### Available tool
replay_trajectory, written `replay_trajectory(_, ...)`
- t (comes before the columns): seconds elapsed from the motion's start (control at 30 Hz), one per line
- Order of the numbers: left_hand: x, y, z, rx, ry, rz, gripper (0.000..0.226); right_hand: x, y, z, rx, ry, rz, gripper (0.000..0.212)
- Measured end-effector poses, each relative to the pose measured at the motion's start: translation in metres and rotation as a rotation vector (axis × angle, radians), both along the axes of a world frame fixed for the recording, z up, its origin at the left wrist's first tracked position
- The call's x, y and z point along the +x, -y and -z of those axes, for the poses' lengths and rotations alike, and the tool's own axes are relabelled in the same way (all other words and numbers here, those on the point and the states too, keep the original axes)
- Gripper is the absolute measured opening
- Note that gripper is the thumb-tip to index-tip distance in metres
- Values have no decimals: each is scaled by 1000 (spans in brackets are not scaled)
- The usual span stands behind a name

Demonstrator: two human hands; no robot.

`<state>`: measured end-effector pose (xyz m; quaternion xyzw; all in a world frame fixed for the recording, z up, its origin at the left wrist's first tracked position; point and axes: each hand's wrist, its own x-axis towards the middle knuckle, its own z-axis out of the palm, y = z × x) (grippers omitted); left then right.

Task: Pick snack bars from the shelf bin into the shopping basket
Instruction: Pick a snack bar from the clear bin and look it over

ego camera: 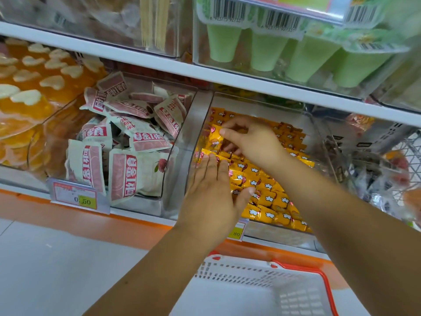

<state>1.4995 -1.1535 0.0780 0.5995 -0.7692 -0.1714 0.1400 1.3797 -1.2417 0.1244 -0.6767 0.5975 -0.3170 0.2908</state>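
- The right hand (250, 140) is reaching deep into the clear plastic shelf bin (284, 236), thumb and fingertips pinching one small yellow foil-wrapped snack bar (215, 136) and tipping it up off the heap.
- The left hand (210, 192) is lying flat on the heap of matching yellow bars (268, 197), fingers straight, gripping nothing.
- The white slotted plastic shopping basket with the orange-red handle (239, 262) is waiting below the shelf edge.
- That light pinch on slick foil is looking risky to me: the bar could be slipping free on the way down and missing the basket.
- The flat palm, if drawing back, could be sweeping loose bars over the bin's front.
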Motion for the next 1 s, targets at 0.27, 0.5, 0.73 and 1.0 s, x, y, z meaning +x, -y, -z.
replay_trajectory(0.27, 5, -17, -23, -113, -805, -187, 44, -29, -98, -17, -256, 506, 172, 19)
replay_trajectory(0.5, -2, -48, -38, 360, -1168, -111, 29, -51, -186, -5, -148, 762, 295, 11)
replay_trajectory(0.73, 2, -71, -37, 526, -1256, -27, 29, -67, -228, 4, -8, 791, 336, 34)
replay_trajectory(1.0, 9, -72, -42, 559, -1288, 74, 25, -85, -225, -1, 94, 884, 240, 30)
